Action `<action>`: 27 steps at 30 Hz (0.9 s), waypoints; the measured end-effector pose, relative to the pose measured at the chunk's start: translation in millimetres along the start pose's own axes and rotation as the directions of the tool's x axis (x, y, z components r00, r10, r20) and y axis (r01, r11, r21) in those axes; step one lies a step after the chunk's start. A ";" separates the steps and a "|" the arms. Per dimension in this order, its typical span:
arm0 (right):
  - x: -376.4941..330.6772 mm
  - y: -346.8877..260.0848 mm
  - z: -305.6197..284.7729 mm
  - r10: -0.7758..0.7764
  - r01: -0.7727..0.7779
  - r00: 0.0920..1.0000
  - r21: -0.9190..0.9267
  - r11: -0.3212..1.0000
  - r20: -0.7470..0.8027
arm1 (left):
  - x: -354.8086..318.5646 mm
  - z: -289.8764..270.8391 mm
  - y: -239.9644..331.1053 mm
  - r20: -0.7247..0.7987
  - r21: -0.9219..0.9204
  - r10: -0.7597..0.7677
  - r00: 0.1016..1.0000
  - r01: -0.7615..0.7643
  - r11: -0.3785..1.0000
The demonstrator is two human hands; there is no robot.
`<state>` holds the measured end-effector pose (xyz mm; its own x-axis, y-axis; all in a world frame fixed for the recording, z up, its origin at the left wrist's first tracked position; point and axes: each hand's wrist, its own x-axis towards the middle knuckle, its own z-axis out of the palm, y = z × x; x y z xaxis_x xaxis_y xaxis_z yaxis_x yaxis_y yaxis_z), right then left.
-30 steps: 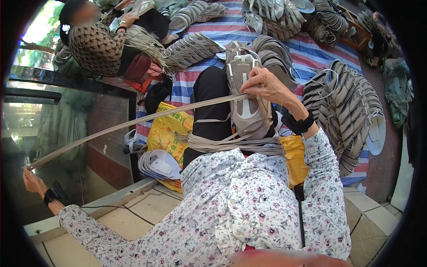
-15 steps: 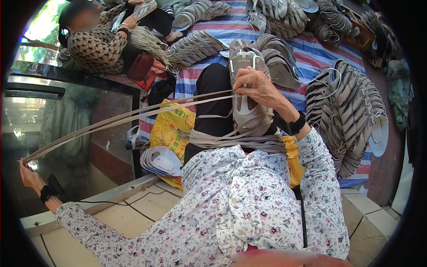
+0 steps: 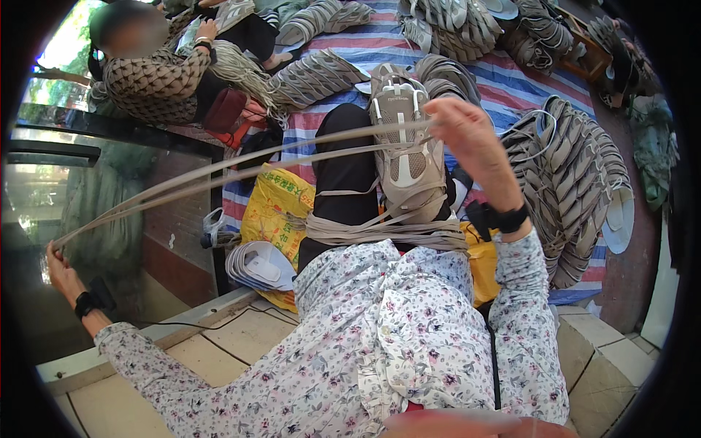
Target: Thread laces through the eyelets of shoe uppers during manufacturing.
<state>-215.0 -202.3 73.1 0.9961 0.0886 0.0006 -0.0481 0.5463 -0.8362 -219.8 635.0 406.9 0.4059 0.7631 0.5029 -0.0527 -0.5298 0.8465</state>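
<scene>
The left hand, stretched far out to the side, is clenched on the ends of the long beige straps. The right hand pinches the same straps above the grey sneaker, which rests on the person's knee.

— Can you see where the strips end in your left hand?

— No, my fingers close over them there, right by the dark rim of the view.

— And the far ends?

— They pass behind my right hand and the shoe; I can't tell how they're fastened.

— The person across from you?

— Face blurred, partly cut off by the top edge, as are the stacked soles.
</scene>
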 end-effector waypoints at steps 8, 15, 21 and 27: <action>-100.2 -62.1 -253.9 -0.133 -0.041 0.788 -0.267 0.963 -0.602 | -265.2 225.6 -53.0 0.556 0.074 0.049 0.830 -0.108 0.991; -140.0 -2.1 -169.5 -0.190 -0.319 0.783 -0.645 0.694 -0.592 | -549.7 315.0 14.0 0.997 -0.004 -0.017 0.069 0.290 0.957; -65.4 21.2 26.5 0.046 -0.128 0.977 -0.399 0.908 -0.209 | -623.1 289.9 52.9 0.980 0.115 -0.016 -0.199 0.497 0.860; -42.7 35.4 37.0 0.105 -0.128 0.987 -0.203 0.971 -0.120 | -626.6 282.8 57.0 0.981 0.107 0.009 -0.194 0.579 0.808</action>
<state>-262.0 -156.0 63.8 0.9872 0.0452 -0.1529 -0.1591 0.3496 -0.9233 -219.1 22.0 90.6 0.8159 -0.5160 -0.2611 0.2900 -0.0256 0.9567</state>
